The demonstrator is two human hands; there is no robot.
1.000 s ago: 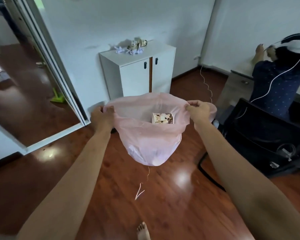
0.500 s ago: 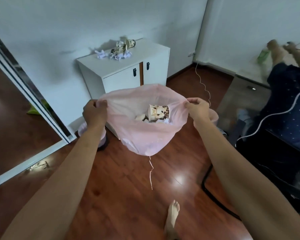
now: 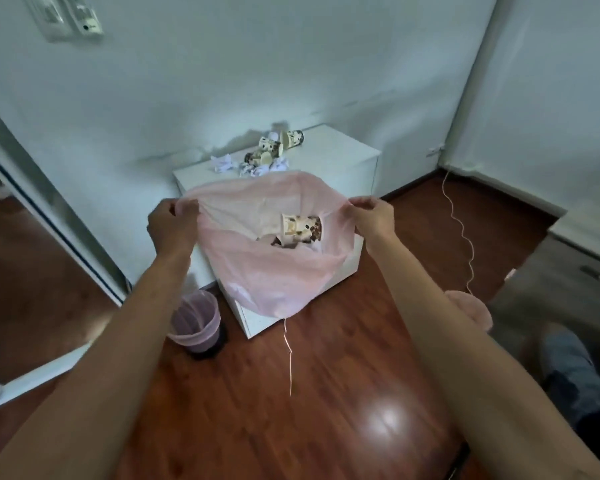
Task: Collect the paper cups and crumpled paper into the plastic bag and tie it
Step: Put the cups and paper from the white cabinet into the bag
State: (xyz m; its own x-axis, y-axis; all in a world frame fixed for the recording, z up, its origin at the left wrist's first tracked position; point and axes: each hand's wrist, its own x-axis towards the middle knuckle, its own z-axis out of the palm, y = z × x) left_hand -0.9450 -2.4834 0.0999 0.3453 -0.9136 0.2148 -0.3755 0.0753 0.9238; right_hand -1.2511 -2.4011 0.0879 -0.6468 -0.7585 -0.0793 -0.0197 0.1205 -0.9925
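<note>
I hold a thin pink plastic bag (image 3: 274,271) wide at its mouth, in the air in front of a white cabinet (image 3: 333,157). My left hand (image 3: 172,225) pinches the left rim and my right hand (image 3: 373,216) pinches the right rim. Inside the bag lies a patterned paper cup (image 3: 302,227) on its side, with other scraps under it. On the cabinet top, behind the bag, lie several patterned paper cups (image 3: 278,147) and crumpled white paper (image 3: 224,163).
A small bin lined with pink plastic (image 3: 196,320) stands on the wooden floor left of the cabinet. A thin cord (image 3: 461,230) hangs down the right corner. A grey drawer unit (image 3: 575,268) and someone's leg (image 3: 568,368) are at the right. A sliding door frame (image 3: 49,216) runs along the left.
I have come closer to the cabinet, which now sits right behind the bag. My hands keep the same grip on the bag's rim. The seated person has left most of the view.
</note>
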